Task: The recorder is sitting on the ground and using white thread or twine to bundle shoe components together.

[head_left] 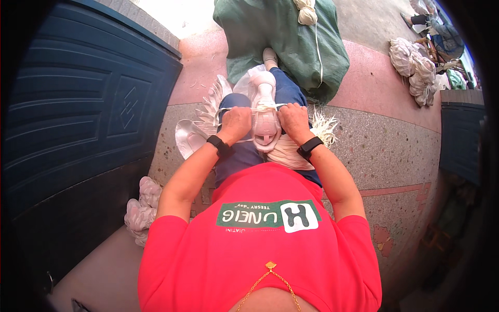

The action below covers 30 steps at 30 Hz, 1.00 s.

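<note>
A: Where does the work lie?

B: A pale pink, moulded shoe upper [265,112] rests lengthwise on the person's blue-trousered knee [244,153]. A thin white cord [267,107] crosses it. The left hand [235,122] and right hand [294,119] flank the upper, each clenched on an end of that cord.

A: How should it handle?

B: Judged light and pliable; the cord looks thin and likely to slip, so grasping close to the upper seems best. More white pieces [200,127] lie left of the knee; a green cloth sack [296,49] sits beyond it.
</note>
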{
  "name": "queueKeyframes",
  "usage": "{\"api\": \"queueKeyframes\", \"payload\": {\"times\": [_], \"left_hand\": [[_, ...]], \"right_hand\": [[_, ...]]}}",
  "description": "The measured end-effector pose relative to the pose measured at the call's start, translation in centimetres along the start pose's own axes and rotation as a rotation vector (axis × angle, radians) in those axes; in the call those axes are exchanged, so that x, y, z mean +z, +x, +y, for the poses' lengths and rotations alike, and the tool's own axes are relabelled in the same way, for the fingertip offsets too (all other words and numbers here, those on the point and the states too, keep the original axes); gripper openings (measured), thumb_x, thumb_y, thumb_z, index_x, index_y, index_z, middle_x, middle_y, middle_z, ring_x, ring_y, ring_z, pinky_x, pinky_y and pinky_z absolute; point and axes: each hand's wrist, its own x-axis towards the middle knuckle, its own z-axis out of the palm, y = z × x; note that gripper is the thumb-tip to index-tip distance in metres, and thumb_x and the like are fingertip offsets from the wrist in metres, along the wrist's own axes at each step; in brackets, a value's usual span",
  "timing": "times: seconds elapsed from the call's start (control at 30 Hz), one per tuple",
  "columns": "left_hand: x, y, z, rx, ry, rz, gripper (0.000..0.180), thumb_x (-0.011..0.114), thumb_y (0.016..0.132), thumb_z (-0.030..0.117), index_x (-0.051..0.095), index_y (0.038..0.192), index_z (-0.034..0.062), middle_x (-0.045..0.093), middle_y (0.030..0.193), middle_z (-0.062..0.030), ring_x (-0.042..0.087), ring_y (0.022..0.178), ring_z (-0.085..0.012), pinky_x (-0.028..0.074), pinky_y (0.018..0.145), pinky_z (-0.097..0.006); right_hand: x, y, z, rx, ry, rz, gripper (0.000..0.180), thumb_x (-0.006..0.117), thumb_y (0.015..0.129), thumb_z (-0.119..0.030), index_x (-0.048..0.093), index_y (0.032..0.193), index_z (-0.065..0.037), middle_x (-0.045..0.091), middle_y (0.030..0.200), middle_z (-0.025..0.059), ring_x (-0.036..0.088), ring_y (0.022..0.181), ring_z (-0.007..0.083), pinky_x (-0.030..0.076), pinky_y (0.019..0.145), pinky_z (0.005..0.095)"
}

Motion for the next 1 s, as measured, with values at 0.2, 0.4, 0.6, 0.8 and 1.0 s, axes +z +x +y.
{"api": "queueKeyframes", "payload": {"times": [0.2, 0.4, 0.6, 0.8, 1.0], "left_hand": [[-0.3, 0.8, 1.6, 0.214, 0.221, 0.039, 0.016, 0.061, 0.087, 0.018, 0.066, 0.074, 0.0100, 0.066, 0.073, -0.0096, 0.063, 0.080, -0.0287, 0.044, 0.070, -0.045], [0.5, -0.7, 1.9, 0.116, 0.159, 0.258, 0.013, 0.071, 0.081, 0.025, 0.069, 0.081, 0.0116, 0.066, 0.077, -0.0037, 0.060, 0.085, -0.0260, 0.040, 0.072, -0.043], [0.9, -2.3, 3.1, 0.065, 0.179, 0.163, 0.017, 0.072, 0.082, 0.024, 0.069, 0.090, 0.0101, 0.067, 0.086, -0.0054, 0.058, 0.091, -0.0275, 0.041, 0.073, -0.044], [-1.1, 0.2, 3.5, 0.105, -0.008, 0.216, 0.021, 0.073, 0.080, 0.021, 0.072, 0.097, 0.0081, 0.068, 0.091, -0.0098, 0.060, 0.094, -0.0311, 0.047, 0.076, -0.045], [-0.8, 5.9, 5.4, 0.128, 0.074, -0.128, 0.019, 0.074, 0.080, 0.023, 0.073, 0.085, 0.0046, 0.069, 0.084, -0.0162, 0.063, 0.094, -0.0358, 0.053, 0.080, -0.045]], "right_hand": [[-0.1, 0.0, -0.1, 0.004, 0.011, -0.009, 0.019, 0.064, 0.086, -0.024, 0.068, 0.075, -0.010, 0.066, 0.082, 0.0078, 0.063, 0.085, 0.0271, 0.044, 0.076, 0.0455], [-1.4, -0.7, -1.3, 0.013, 0.021, -0.080, 0.024, 0.065, 0.086, -0.030, 0.070, 0.081, -0.007, 0.066, 0.087, 0.0114, 0.062, 0.092, 0.0283, 0.044, 0.077, 0.0452], [-0.8, -1.0, -0.6, -0.021, 0.117, -0.131, 0.022, 0.062, 0.087, -0.026, 0.069, 0.090, -0.005, 0.065, 0.094, 0.0134, 0.060, 0.098, 0.0301, 0.044, 0.079, 0.0466], [-0.1, -1.0, 0.6, 0.008, 0.268, -0.105, 0.018, 0.060, 0.087, -0.021, 0.068, 0.091, -0.006, 0.064, 0.093, 0.0146, 0.060, 0.096, 0.0337, 0.045, 0.080, 0.0489], [-0.9, -1.2, 0.6, -0.046, 0.376, -0.030, 0.014, 0.061, 0.086, -0.018, 0.068, 0.092, -0.007, 0.064, 0.090, 0.0141, 0.061, 0.093, 0.0346, 0.046, 0.078, 0.0493]]}}
